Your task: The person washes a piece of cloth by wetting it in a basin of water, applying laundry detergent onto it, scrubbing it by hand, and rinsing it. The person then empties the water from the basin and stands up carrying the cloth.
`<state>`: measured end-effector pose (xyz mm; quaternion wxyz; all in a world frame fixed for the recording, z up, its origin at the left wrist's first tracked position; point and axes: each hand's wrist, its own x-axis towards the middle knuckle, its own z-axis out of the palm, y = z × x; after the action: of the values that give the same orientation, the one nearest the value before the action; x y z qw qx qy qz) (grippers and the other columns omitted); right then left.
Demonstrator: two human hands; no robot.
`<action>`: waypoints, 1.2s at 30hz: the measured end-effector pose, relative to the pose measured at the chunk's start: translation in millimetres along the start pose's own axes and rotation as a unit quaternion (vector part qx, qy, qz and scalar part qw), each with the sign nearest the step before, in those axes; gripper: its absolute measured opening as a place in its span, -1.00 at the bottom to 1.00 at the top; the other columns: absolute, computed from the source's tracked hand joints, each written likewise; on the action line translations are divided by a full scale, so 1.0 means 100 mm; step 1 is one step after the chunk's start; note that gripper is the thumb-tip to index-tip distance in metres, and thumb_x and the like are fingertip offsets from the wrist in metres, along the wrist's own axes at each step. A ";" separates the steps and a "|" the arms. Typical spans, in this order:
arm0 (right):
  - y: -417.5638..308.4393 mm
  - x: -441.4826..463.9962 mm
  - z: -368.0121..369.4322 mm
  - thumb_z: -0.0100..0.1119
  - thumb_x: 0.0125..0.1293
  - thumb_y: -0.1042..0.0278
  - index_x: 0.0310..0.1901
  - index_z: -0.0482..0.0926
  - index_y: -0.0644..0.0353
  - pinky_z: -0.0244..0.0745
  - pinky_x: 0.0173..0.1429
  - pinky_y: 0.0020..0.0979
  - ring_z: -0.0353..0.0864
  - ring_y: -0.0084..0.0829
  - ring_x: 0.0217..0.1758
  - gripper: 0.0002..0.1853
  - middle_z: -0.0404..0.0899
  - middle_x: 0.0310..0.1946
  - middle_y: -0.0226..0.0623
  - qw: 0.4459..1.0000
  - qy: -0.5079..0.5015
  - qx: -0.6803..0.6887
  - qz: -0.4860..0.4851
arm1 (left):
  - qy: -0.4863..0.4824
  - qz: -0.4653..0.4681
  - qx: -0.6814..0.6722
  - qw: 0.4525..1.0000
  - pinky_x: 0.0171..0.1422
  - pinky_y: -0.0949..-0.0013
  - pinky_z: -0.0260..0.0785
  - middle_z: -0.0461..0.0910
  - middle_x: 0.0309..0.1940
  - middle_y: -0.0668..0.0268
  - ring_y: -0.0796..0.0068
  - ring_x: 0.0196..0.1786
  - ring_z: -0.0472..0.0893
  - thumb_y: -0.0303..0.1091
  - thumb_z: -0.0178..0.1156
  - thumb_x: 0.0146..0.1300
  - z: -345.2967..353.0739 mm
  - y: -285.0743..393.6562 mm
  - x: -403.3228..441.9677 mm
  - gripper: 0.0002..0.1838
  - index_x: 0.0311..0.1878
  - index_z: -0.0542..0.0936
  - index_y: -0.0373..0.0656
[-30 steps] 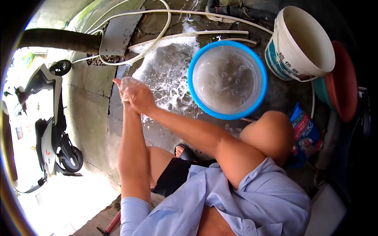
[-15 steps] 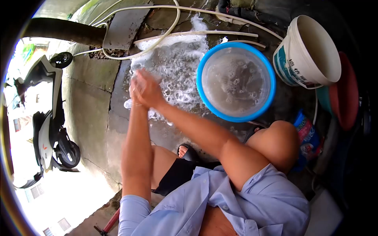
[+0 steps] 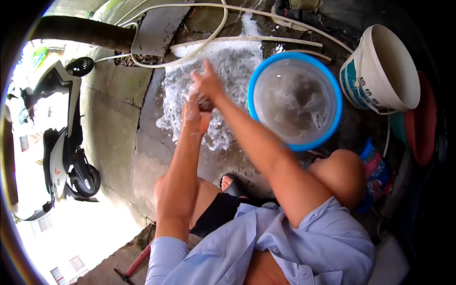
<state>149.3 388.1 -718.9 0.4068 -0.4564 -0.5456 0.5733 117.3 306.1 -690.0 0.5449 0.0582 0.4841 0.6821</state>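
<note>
My left hand (image 3: 192, 116) and my right hand (image 3: 210, 88) are close together over a frothy white patch (image 3: 223, 64) of suds on the wet ground. The right hand's fingers are apart, with one stretched away from me, and it is blurred. My left hand is wet, and its fingers are partly hidden by the right. A small dark area shows between the hands; whether it is an object or shadow, I cannot make out. To the right stands a round basin (image 3: 255, 124) with a blue rim, holding cloudy, sudsy water.
A white bucket (image 3: 354, 83) stands beyond the basin, with a red basin (image 3: 420, 128) beside it. A pale hose (image 3: 266, 13) loops across the back. There is a blue and pink packet (image 3: 375, 166) by my knee and a scooter (image 3: 64, 133) at the left.
My hands have moved right in the view and drawn apart from a clasp, the right one opening its fingers. The suds look more spread toward me. The view has shifted slightly.
</note>
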 end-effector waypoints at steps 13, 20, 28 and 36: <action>0.08 0.07 -0.06 0.06 0.46 -0.01 0.47 0.29 0.19 0.53 0.23 -0.15 0.67 -0.05 0.12 -0.33 0.66 0.08 0.03 0.995 -0.089 -0.023 0.025 | -0.030 -0.016 -0.030 0.999 0.40 0.12 0.41 0.52 0.27 0.18 0.20 0.26 0.54 -0.07 0.18 0.47 0.12 -0.03 -0.12 -0.48 0.36 0.45 -0.15; -0.09 -0.93 0.36 0.09 0.45 0.12 0.34 0.48 0.15 0.33 0.52 -0.09 0.33 -0.01 0.52 -0.49 0.39 0.41 0.03 0.942 -0.051 -0.090 -0.319 | -0.026 -0.021 -0.095 0.995 0.22 0.07 0.51 0.60 0.01 0.14 0.26 0.10 0.56 0.16 0.08 0.48 -0.35 0.55 0.07 -0.47 0.13 0.53 -0.17; 0.18 -0.28 0.18 -0.11 0.54 0.09 0.37 0.48 0.01 0.45 0.37 -0.11 0.40 -0.09 0.47 -0.54 0.39 0.42 -0.04 0.971 -0.156 -0.139 -0.121 | 0.037 -0.016 0.002 0.999 0.29 0.03 0.49 0.59 0.17 0.15 0.19 0.20 0.59 0.16 0.08 0.48 0.13 0.26 -0.13 -0.41 0.27 0.49 -0.17; 0.28 0.13 -0.16 -0.05 0.52 0.18 0.10 0.57 0.25 0.54 0.28 -0.15 0.62 -0.06 0.22 -0.65 0.54 0.22 0.12 0.985 -0.072 -0.141 -0.069 | 0.040 -0.032 -0.011 0.999 0.30 0.18 0.49 0.57 0.13 0.16 0.25 0.13 0.57 -0.06 0.11 0.52 0.16 -0.12 -0.25 -0.56 0.20 0.50 -0.24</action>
<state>162.5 402.7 -747.7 0.3362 -0.4285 -0.6789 0.4923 144.9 295.3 -678.8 0.5477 0.0096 0.4997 0.6710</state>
